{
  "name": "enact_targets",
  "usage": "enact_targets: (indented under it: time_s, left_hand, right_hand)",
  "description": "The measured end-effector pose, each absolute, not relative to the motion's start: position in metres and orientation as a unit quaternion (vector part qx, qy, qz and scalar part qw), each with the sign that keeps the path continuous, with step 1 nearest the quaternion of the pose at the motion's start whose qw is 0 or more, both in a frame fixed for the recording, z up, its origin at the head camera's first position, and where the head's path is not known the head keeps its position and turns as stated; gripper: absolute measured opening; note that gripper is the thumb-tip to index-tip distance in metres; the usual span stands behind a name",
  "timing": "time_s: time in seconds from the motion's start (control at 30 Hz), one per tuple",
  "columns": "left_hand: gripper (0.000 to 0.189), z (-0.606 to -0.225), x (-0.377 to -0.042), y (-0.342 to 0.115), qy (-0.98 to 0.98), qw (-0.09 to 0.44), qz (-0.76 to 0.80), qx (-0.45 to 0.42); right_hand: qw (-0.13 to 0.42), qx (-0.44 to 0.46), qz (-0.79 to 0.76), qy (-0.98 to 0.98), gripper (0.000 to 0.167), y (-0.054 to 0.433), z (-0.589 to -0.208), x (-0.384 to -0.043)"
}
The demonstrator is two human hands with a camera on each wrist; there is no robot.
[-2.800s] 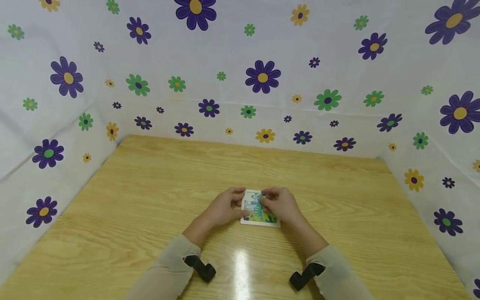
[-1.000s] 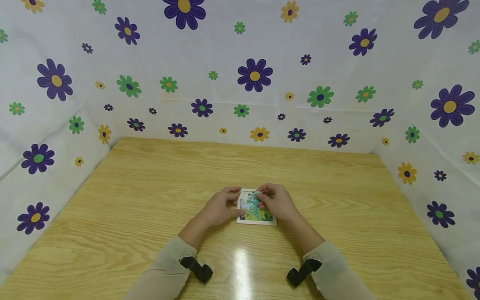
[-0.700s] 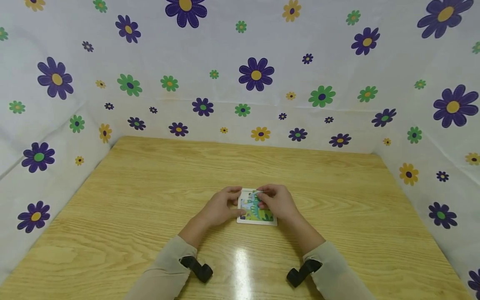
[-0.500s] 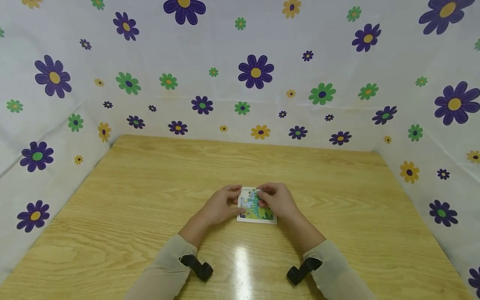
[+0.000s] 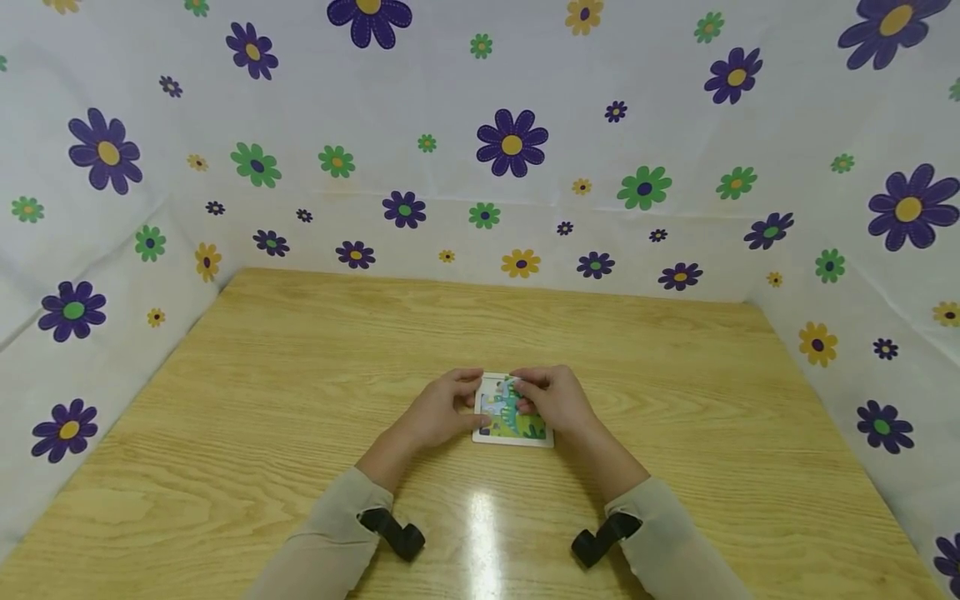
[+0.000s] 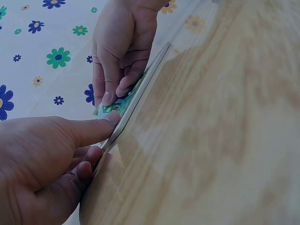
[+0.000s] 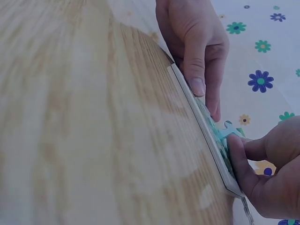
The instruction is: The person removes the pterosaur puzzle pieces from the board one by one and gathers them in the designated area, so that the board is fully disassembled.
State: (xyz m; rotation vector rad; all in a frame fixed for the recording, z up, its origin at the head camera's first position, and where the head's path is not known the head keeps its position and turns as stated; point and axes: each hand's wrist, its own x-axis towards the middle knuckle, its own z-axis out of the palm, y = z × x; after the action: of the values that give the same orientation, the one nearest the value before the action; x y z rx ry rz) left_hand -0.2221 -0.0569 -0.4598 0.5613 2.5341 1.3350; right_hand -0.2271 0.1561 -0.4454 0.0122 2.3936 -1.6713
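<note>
A small jigsaw puzzle [image 5: 513,427] with a green dinosaur picture in a white frame lies on the table in the head view. My left hand [image 5: 435,412] grips its left edge, thumb on top of the picture and fingers along the side. At the upper right, my right hand [image 5: 561,404] pinches a puzzle piece [image 7: 228,130] between thumb and fingers. In the right wrist view that piece stands tilted over the board, its knob sticking up. A pale bare patch [image 5: 489,386] shows in the frame's upper left. My right fingers hide part of the picture.
The wood-grain table [image 5: 315,350] stretches around the puzzle on every side. White cloth [image 5: 450,92] printed with flowers hangs behind and along both sides. Black wrist mounts [image 5: 393,535] sit on both sleeves.
The right hand and its piece have shifted slightly left over the board, and the piece's tilt has changed. The left hand keeps its grip on the frame. The head view has moved a little.
</note>
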Motion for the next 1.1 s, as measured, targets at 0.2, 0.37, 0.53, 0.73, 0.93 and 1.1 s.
enact_targets:
  time_s: [0.2,0.37,0.53,0.73,0.93,1.1]
  left_hand:
    - [0.066,-0.4599,-0.2228,-0.0587,0.867,0.108,0.445,0.196]
    - [0.066,-0.4595,-0.2229,-0.0589,0.865,0.110,0.449,0.194]
    - [0.064,-0.4583,-0.2213,-0.0579,0.865,0.109,0.450,0.192]
    - [0.063,-0.4571,-0.2203,-0.0566,0.864,0.112,0.455,0.186]
    - [0.064,-0.4570,-0.2207,-0.0564,0.865,0.113,0.453,0.185]
    - [0.064,-0.4575,-0.2211,-0.0561,0.866,0.114,0.451,0.182]
  right_hand:
    - [0.105,-0.016,-0.548,0.830,0.028,0.1545,-0.4434,-0.2264]
    - [0.102,-0.015,-0.528,0.843,0.027,0.1521,-0.4421,-0.2246]
    - [0.098,-0.005,-0.518,0.849,0.027,0.1510,-0.4413,-0.2229]
    - [0.096,-0.006,-0.508,0.856,0.027,0.1510,-0.4424,-0.2233]
    - [0.095,-0.007,-0.517,0.851,0.027,0.1520,-0.4439,-0.2254]
    - [0.096,-0.002,-0.513,0.853,0.024,0.1513,-0.4443,-0.2247]
